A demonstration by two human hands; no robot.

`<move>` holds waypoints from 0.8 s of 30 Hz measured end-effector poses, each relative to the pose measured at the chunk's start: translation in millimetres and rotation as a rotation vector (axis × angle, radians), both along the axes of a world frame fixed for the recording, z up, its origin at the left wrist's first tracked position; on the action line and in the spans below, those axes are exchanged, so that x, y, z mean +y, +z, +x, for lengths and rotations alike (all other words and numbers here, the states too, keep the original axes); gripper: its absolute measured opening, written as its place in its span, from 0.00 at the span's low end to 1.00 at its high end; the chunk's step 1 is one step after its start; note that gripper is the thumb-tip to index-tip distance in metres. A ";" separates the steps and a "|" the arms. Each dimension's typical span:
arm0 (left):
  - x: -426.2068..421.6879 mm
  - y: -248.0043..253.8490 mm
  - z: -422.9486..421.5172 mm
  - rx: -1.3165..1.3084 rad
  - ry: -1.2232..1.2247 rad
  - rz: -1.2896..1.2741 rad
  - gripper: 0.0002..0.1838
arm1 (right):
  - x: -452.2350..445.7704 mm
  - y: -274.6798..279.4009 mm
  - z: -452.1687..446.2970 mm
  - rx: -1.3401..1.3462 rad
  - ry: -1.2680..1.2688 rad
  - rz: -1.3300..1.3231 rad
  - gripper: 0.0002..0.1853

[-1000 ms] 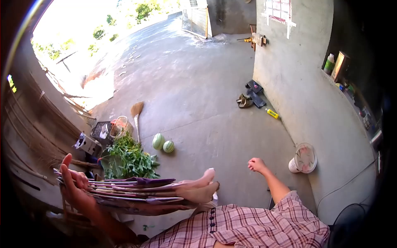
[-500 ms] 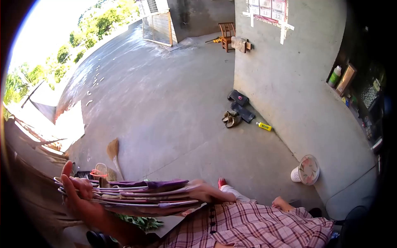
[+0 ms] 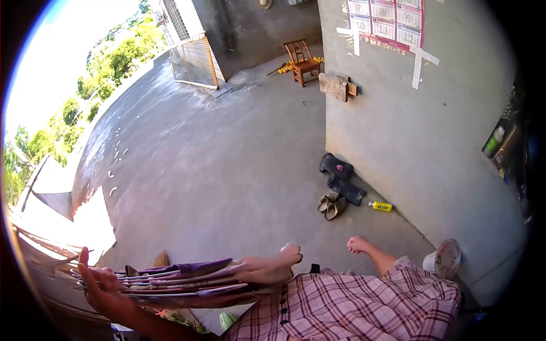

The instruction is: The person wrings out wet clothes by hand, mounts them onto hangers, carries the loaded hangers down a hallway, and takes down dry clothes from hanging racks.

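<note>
Hangers (image 3: pixel 139 279) bearing garments (image 3: pixel 259 272) in left hand (image 3: pixel 101 281); right hand (image 3: pixel 358 245) curled

A smooth grey concrete floor (image 3: pixel 227 159) spreads outward, glossy with daylight toward its curved left edge, where green trees (image 3: pixel 108 71) stand in bright sun. On the right, a plain grey wall (image 3: pixel 415 136) carries a taped-up calendar (image 3: pixel 387 23). Beyond its corner, a small wooden chair (image 3: pixel 302 63) faces the open floor near a darker, stained wall (image 3: pixel 256 31); a wood-framed mesh panel (image 3: pixel 193 61) leans farther left.
</note>
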State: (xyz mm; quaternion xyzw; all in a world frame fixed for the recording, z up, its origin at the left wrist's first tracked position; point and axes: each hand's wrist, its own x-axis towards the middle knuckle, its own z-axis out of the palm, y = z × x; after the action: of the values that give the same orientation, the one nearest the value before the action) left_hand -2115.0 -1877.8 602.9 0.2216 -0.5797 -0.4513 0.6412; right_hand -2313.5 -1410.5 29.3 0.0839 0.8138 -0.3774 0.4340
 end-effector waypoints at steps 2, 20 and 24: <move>-30.6 -9.7 -42.8 -0.077 0.073 -0.114 0.21 | -54.1 30.2 -75.2 0.123 0.028 -0.071 0.07; -216.1 -17.9 -601.4 0.072 -0.367 -0.007 0.23 | -117.4 -94.3 -272.5 -0.328 -0.354 0.180 0.08; -225.7 -38.7 -726.7 0.048 -0.456 0.019 0.22 | -137.9 -120.4 -360.5 -0.209 -0.339 0.232 0.08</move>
State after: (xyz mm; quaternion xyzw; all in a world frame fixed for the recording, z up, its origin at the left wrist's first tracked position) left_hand -2841.7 -2103.5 564.2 0.0801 -0.5951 -0.5950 0.5342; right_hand -2673.9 -1548.4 -91.1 0.3073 0.7765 -0.3383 0.4338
